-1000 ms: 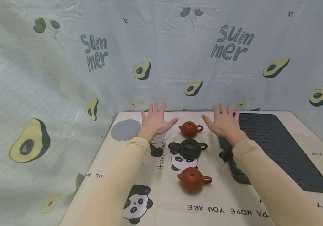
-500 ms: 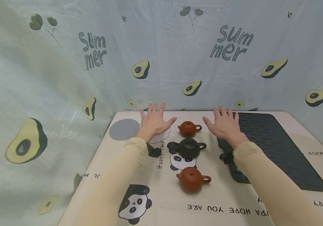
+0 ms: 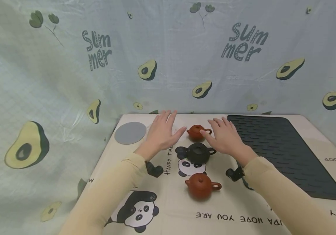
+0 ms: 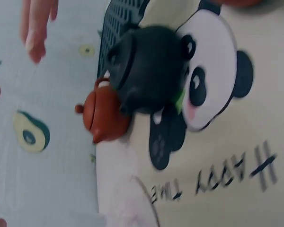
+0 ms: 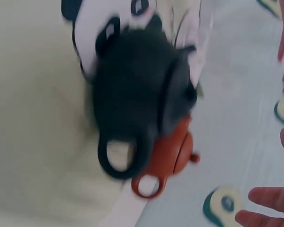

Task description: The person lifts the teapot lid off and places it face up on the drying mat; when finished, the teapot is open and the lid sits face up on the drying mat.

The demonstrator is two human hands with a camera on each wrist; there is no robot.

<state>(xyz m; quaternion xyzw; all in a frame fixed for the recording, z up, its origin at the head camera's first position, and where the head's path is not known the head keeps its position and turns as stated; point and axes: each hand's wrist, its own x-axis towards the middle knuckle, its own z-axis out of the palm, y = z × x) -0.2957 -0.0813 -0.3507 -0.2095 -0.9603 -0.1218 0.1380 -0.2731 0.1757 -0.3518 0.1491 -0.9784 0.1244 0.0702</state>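
- Both your hands have drawn inward since a second ago; your right hand (image 3: 226,139) left the ribbed dark mat (image 3: 277,147).
- Right hand: fingers spread, nothing held, thumb tip just at the small brown teapot's (image 3: 196,132) handle.
- Left hand (image 3: 162,133): flat, relaxed, at that pot's 9 o'clock.
- Black teapot (image 3: 198,152), lidded, round; larger brown teapot (image 3: 201,186) at its 6 o'clock. Contents hidden.
- Grey disc (image 3: 130,133) at table's 10 o'clock.

Staged tabletop setup: avocado-print fabric backdrop (image 3: 68,65), panda-print cream tablecloth (image 3: 244,209), ribbed black rubber mat (image 3: 282,150).
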